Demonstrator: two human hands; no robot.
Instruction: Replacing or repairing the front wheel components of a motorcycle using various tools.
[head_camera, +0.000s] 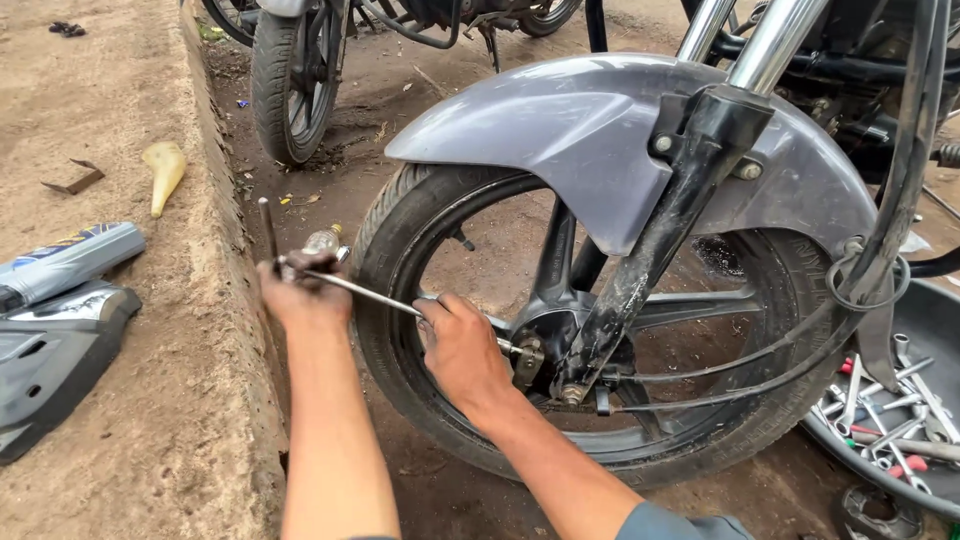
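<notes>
Left hand: I note my left hand clenched on the handle end of a long metal wrench, out beside the tyre.
Right hand: my right hand wraps the shaft near the hub.
Wrench: runs between the spokes to the front wheel axle.
Surroundings: grey mudguard above; tool tray at right.

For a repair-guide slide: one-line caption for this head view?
Both hands, left hand and right hand, grip a long metal T-handle wrench at the black motorcycle front wheel hub.
</notes>
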